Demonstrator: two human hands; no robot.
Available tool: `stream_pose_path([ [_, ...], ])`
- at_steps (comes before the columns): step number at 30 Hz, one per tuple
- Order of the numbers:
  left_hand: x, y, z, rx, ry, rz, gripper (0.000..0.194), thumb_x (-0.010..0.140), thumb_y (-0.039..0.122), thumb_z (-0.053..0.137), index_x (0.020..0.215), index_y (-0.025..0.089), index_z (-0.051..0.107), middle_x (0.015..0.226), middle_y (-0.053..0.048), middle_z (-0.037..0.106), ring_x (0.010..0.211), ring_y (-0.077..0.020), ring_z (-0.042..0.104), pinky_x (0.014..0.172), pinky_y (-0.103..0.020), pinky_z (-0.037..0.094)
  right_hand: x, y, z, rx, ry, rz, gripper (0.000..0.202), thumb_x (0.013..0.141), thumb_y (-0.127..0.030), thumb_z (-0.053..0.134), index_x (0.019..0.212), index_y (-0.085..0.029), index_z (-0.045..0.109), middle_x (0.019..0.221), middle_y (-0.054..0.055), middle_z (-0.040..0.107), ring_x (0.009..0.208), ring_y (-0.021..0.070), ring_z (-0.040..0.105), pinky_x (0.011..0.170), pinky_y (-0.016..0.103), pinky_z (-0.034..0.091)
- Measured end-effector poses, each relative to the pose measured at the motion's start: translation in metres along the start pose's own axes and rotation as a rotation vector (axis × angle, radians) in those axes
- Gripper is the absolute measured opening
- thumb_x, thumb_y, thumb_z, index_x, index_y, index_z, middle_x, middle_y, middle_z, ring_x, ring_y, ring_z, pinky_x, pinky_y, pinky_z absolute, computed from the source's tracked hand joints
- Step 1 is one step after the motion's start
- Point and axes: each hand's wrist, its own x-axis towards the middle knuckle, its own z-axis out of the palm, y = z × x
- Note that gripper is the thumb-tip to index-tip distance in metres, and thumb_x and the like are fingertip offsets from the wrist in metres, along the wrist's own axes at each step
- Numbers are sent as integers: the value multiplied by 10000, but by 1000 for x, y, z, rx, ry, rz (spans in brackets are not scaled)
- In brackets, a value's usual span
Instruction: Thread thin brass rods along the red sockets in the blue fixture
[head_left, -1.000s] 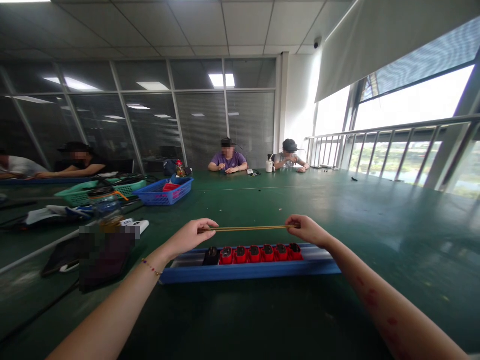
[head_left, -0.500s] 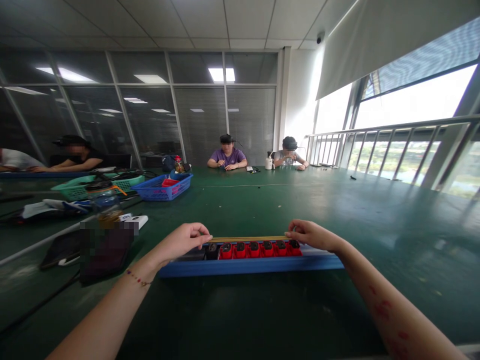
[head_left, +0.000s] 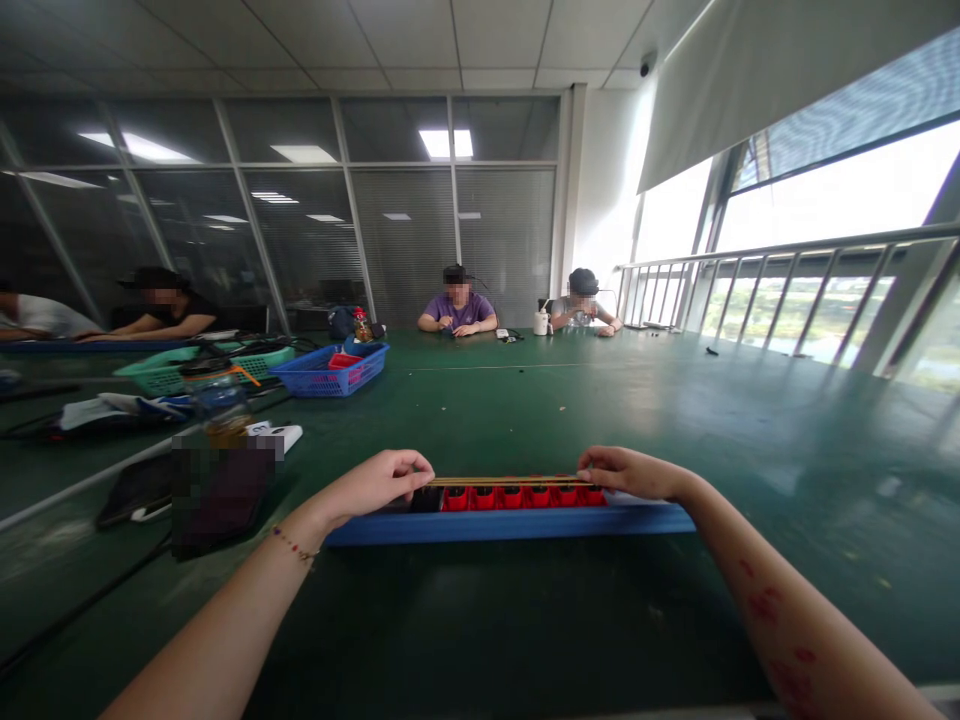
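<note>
Item under inspection: a pair of thin yellow-tan strands [head_left: 510, 481], straight and near parallel, spanning above a row of six red holders [head_left: 484, 498]; contact with the holders cannot be confirmed. The left hand [head_left: 379, 478] pinches one end narrowly between thumb and index finger, and the right hand [head_left: 634, 472] does likewise at the other.

Handling, as judged: very light and hard to damage. Stiffness is undetermined (slim rods and a stretched elastic band look alike here). The ends are the proper hold, since a mid-span grip would allow tilting or, if elastic, snapping back.

Materials: the holders appear to be glossy moulded plastic, boxy, with dark inserts. A black block [head_left: 425, 500] adjoins them in a long, smooth-walled blue trough [head_left: 517, 525] on the green tabletop [head_left: 480, 610], which shows a dull sheen.
</note>
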Motion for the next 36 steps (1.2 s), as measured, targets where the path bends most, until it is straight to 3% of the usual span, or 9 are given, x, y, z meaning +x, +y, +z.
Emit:
stream_pose_path([
  [9, -5, 6, 1, 25, -1, 34, 442, 727, 549, 410, 926, 190, 574, 610, 26, 496, 542, -114, 448, 492, -193, 332, 0, 1, 2, 86, 36, 44, 490, 783, -584, 347, 888, -164, 578, 710, 10, 535, 617, 130, 462, 548, 241, 379],
  [13, -4, 4, 0, 19, 38, -10, 466, 709, 567, 424, 932, 183, 569, 590, 26, 500, 520, -111, 436, 478, -192, 315, 2, 3, 3, 36, 62, 25, 475, 752, -584, 410, 843, -157, 596, 679, 6, 530, 600, 129, 457, 548, 244, 374],
  [19, 0, -10, -5, 34, 86, -59, 445, 693, 586, 443, 769, 163, 561, 541, 39, 469, 468, -89, 374, 463, -192, 278, 5, 4, 4, 112, 54, -17, 440, 742, -558, 451, 839, -149, 582, 638, -10, 506, 562, 107, 427, 513, 226, 355],
  [25, 1, -17, -6, 29, 55, -27, 425, 705, 584, 433, 626, 170, 487, 516, 57, 402, 450, -78, 334, 454, -185, 267, 9, 10, 7, 147, 92, -33, 440, 716, -559, 486, 819, -136, 551, 575, -35, 463, 496, 77, 375, 462, 207, 314],
  [36, -7, -2, -3, -24, 20, -59, 448, 662, 615, 460, 652, 170, 506, 515, 44, 454, 464, -92, 391, 450, -184, 284, 9, 14, 5, 148, 157, -63, 391, 737, -518, 487, 820, -138, 530, 638, -9, 523, 576, 102, 446, 520, 222, 343],
])
